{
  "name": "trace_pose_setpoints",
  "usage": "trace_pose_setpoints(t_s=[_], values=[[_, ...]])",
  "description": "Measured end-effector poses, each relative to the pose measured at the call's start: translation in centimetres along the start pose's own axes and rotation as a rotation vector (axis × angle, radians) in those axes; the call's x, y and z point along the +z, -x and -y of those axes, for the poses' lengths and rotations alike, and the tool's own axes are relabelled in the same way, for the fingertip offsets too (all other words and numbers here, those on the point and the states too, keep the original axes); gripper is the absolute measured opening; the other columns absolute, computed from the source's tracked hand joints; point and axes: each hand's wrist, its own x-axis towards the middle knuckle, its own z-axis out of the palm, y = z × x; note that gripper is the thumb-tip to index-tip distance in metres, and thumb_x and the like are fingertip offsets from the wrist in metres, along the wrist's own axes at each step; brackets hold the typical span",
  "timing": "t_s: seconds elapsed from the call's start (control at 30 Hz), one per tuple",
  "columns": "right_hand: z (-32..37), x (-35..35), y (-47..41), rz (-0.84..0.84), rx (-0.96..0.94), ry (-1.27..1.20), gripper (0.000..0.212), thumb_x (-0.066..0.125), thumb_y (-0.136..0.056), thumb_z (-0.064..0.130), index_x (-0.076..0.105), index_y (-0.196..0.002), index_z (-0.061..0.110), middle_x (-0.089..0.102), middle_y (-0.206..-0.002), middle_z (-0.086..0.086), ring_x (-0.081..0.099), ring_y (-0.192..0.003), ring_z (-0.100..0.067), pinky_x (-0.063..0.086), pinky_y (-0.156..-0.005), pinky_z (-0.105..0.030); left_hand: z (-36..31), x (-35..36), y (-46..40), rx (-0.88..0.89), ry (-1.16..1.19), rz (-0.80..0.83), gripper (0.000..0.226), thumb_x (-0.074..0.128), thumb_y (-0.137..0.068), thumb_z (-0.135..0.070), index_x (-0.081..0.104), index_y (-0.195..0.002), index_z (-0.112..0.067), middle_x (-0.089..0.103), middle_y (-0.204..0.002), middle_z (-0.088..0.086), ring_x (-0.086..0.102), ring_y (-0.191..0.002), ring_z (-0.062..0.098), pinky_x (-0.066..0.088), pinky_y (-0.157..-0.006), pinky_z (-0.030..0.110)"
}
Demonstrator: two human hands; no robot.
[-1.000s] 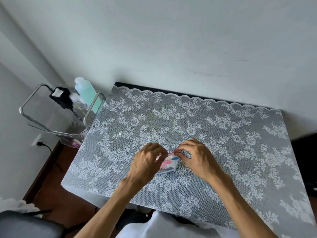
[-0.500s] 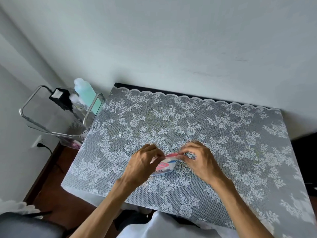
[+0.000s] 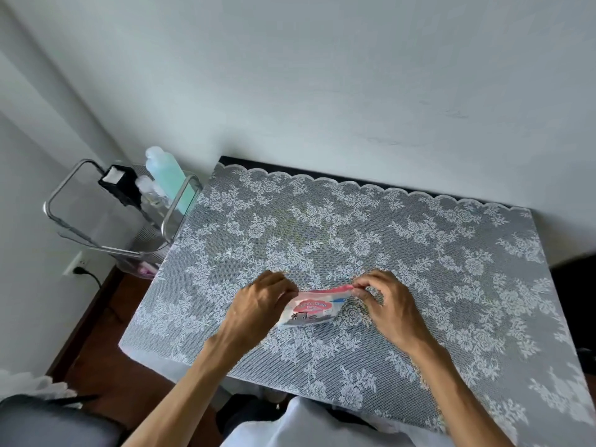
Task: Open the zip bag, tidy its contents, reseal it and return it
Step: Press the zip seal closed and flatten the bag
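My left hand (image 3: 258,304) and right hand (image 3: 383,301) each pinch an end of the zip bag (image 3: 311,309) at its pink top strip, near the front of the lace-covered table (image 3: 419,253); uneven pulling may tear the seal or spill contents.

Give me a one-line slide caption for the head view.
Left hand and right hand pinch opposite ends of the zip bag on the lace-covered table.

A lace tablecloth (image 3: 403,240) covers the table; beside it, a metal-framed cart (image 3: 96,221) holds a green bottle (image 3: 167,179).
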Motion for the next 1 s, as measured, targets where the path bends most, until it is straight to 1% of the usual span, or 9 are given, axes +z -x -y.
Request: trace_pose_setpoints(t_s=[0.1,0.17,0.27,0.37,0.47,0.67,0.8,0.93,1.0], values=[[-0.4,-0.3,0.0,-0.014,0.032,-0.013,0.016,0.067,-0.087,0.017,0.068,-0.102,0.013,0.07,-0.103,-0.003,0.061,-0.085,-0.008,0.045,-0.078,-0.015,0.8,-0.3,0.2,-0.057,-0.005,-0.017,0.019,0.055,-0.094,-0.035,0.069,-0.097,-0.022,0.068,-0.096,-0.011,0.059,-0.084,0.001,0.053,-0.061,0.016],[-0.1,-0.6,-0.1,0.024,0.047,-0.092,0.016,0.058,-0.092,0.029,0.065,-0.1,0.018,0.07,-0.1,0.002,0.062,-0.076,-0.001,0.047,-0.059,-0.007,1.1,-0.3,0.3,-0.093,0.045,-0.016,0.018,0.055,-0.095,-0.034,0.068,-0.098,-0.022,0.069,-0.1,-0.012,0.062,-0.081,0.001,0.057,-0.06,0.019],[0.2,-0.6,0.0,0.078,0.092,-0.194,0.028,0.045,-0.094,0.045,0.06,-0.099,0.022,0.07,-0.105,0.004,0.071,-0.085,-0.012,0.057,-0.057,-0.017,1.3,-0.1,0.3,-0.135,0.207,-0.006,0.012,0.061,-0.094,-0.026,0.068,-0.101,-0.018,0.071,-0.103,-0.007,0.067,-0.081,0.004,0.06,-0.064,0.025],[-0.1,-0.3,-0.1,0.094,0.124,-0.233,0.025,0.047,-0.098,0.036,0.059,-0.101,0.015,0.071,-0.109,-0.002,0.072,-0.086,-0.013,0.06,-0.057,-0.025,1.8,0.1,0.4,-0.145,0.273,0.002,0.012,0.064,-0.093,-0.023,0.069,-0.1,-0.016,0.072,-0.101,-0.006,0.069,-0.085,0.005,0.06,-0.068,0.026],[-0.1,-0.2,-0.4,0.085,0.16,-0.294,0.014,0.048,-0.1,0.024,0.058,-0.101,0.014,0.071,-0.103,0.0,0.068,-0.076,0.004,0.052,-0.049,-0.014,2.0,0.1,-0.4,-0.138,0.365,-0.002,0.007,0.066,-0.092,-0.018,0.069,-0.097,-0.013,0.075,-0.095,-0.004,0.072,-0.085,0.007,0.06,-0.073,0.021],[0.2,-1.9,-0.4,0.11,0.24,-0.54,0.02,0.049,-0.098,0.032,0.058,-0.104,0.016,0.074,-0.086,-0.002,0.074,-0.075,-0.014,0.061,-0.061,-0.029,2.4,-0.2,-0.9,-0.217,0.622,0.049,0.004,0.069,-0.091,-0.026,0.07,-0.089,-0.03,0.075,-0.074,-0.011,0.069,-0.06,0.005,0.056,-0.053,0.024],[-1.1,-0.9,-0.4,0.163,0.352,-0.541,0.025,0.049,-0.096,0.036,0.058,-0.105,0.015,0.074,-0.088,-0.006,0.075,-0.071,-0.02,0.062,-0.059,-0.039,2.8,1.6,-1.1,-0.24,0.574,0.091,0.009,0.07,-0.09,-0.02,0.071,-0.09,-0.029,0.075,-0.076,-0.018,0.07,-0.064,0.0,0.05,-0.053,0.009],[-3.3,1.7,-1.1,0.134,0.426,-0.394,0.021,0.049,-0.1,0.031,0.057,-0.105,0.012,0.073,-0.094,-0.008,0.072,-0.062,-0.012,0.057,-0.046,-0.028,4.0,4.4,-2.2,-0.258,0.467,0.134,0.009,0.072,-0.088,-0.016,0.075,-0.097,-0.016,0.078,-0.086,-0.002,0.071,-0.071,-0.002,0.054,-0.062,0.01],[-4.1,2.6,-1.7,0.117,0.438,-0.333,0.018,0.049,-0.1,0.03,0.058,-0.106,0.015,0.072,-0.091,-0.006,0.072,-0.063,-0.013,0.059,-0.048,-0.035,4.5,5.5,-2.6,-0.296,0.436,0.112,0.008,0.073,-0.087,-0.017,0.076,-0.095,-0.017,0.078,-0.084,-0.003,0.07,-0.068,-0.004,0.052,-0.059,0.008]])
